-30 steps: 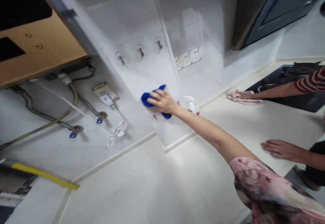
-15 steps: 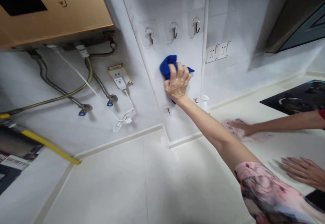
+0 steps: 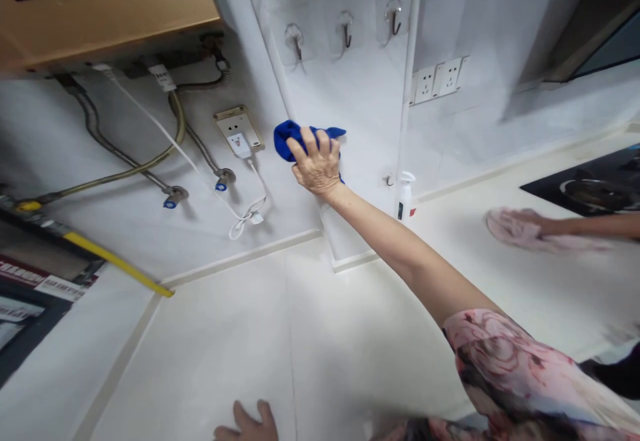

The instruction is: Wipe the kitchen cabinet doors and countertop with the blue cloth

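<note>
The right grip is closed on a bunched blue cloth, its fingers curled over the fabric and holding it flat against the white tiled wall. The floral pink sleeve on that arm runs away toward 4 o'clock. The left grip is open, with fingers spread and resting on the white desk, at about 6 o'clock from the cloth and cut off by the bottom of the view.

At 12 o'clock from the right grip, three metal wall hooks stand in a row. A double white socket panel sits at 1 o'clock, and a white spray bottle stands on the desk at 4 o'clock, just under a small hook.

At 9 to 10 o'clock, a gold-trimmed socket holds a plug with a white cable, beside braided hoses ending in blue-marked valves. Further toward 3 o'clock, a co-worker's hand presses a pink cloth on the desk, near a black gas hob.
</note>
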`<action>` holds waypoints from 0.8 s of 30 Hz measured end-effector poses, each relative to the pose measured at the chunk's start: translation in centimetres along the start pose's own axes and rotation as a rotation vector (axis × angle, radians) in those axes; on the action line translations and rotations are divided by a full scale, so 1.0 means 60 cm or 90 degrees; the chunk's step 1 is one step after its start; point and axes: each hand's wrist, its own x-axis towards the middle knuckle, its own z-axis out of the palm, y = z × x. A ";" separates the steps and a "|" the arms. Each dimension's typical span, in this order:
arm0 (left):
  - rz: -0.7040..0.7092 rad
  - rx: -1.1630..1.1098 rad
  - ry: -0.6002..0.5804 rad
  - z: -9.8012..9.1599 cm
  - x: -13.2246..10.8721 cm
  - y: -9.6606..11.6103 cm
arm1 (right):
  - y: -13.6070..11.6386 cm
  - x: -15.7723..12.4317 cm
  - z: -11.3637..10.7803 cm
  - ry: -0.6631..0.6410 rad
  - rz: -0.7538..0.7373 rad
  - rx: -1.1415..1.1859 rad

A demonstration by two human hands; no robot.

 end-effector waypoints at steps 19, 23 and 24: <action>0.034 -0.005 -0.061 -0.032 -0.015 0.004 | -0.009 -0.378 0.119 -0.327 -0.382 0.025; 0.035 0.014 -0.087 -0.039 -0.018 0.005 | 0.026 -0.509 0.131 -0.361 -0.394 0.095; 0.035 0.020 -0.091 -0.041 -0.018 0.005 | 0.032 -0.536 0.133 -0.363 -0.381 0.099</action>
